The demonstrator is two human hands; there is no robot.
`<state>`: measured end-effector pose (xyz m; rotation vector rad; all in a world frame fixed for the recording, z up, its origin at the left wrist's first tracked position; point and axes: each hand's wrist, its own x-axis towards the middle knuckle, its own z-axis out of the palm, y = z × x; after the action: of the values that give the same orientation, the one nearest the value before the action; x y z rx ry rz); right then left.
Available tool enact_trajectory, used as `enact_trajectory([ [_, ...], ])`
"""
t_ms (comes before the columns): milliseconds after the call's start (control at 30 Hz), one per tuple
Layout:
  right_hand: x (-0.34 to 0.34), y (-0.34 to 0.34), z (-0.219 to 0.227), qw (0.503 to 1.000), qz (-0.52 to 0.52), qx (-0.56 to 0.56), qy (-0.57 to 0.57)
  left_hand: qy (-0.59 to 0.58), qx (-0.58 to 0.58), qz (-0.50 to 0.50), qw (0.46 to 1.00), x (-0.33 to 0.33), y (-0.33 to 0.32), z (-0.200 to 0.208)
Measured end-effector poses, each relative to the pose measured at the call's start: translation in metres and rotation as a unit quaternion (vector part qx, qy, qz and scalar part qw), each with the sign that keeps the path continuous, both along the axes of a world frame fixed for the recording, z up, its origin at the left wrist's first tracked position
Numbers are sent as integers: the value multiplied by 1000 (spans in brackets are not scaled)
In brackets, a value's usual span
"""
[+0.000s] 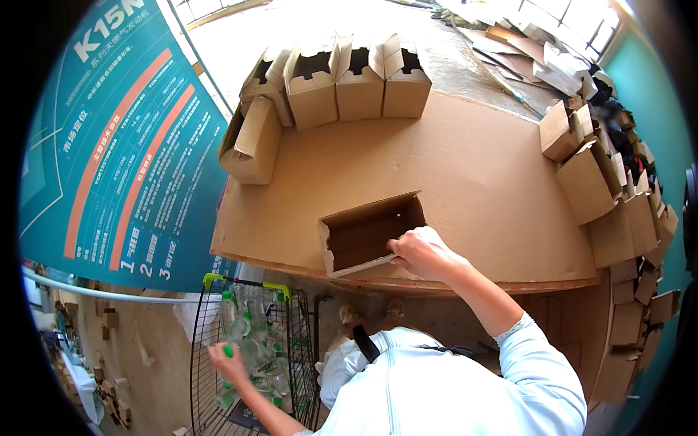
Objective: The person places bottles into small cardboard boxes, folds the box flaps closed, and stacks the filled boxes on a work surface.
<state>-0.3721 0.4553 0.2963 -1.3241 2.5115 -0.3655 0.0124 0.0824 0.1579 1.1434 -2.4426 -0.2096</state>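
An open cardboard box (pixel 371 232) lies on its side at the near edge of a cardboard-covered table (pixel 465 174), its opening facing me. My right hand (pixel 423 252) grips the box's lower right edge. My left hand (pixel 227 361) reaches down into a black wire cart (pixel 247 349) on my left and closes around a clear plastic bottle with a green cap (pixel 230 352). Several more clear bottles with green caps (pixel 265 341) fill the cart.
A row of open cardboard boxes (pixel 342 80) stands at the table's far edge, another (pixel 251 142) at its left. More boxes (pixel 603 189) pile up on the right, flattened cardboard (pixel 523 43) beyond. A teal printed banner (pixel 116 152) hangs at left.
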Motion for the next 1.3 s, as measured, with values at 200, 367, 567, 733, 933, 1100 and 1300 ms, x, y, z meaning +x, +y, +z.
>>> enact_trajectory([
  [200, 1, 12, 0, 993, 35, -73, 90, 231, -116, -82, 963, -62, 24, 188],
  [367, -9, 24, -3, 991, 34, -62, 109, 472, 124, -187, 852, -177, 89, 239],
  [567, -8, 29, -12, 984, 36, -107, 141, 294, 231, -347, 860, -283, 158, 227],
  [733, 4, 26, -12, 979, 45, -116, 160, 162, 234, -381, 880, -329, 188, 173],
  [933, 3, 26, -14, 981, 35, -113, 154, 107, 323, -384, 859, -341, 198, 152],
  [1100, -1, 25, -20, 977, 38, -138, 156, -91, 61, -499, 860, -334, 162, 136],
  [1300, -6, 25, -20, 975, 39, -140, 165, -206, 105, -504, 833, -336, 165, 155],
])
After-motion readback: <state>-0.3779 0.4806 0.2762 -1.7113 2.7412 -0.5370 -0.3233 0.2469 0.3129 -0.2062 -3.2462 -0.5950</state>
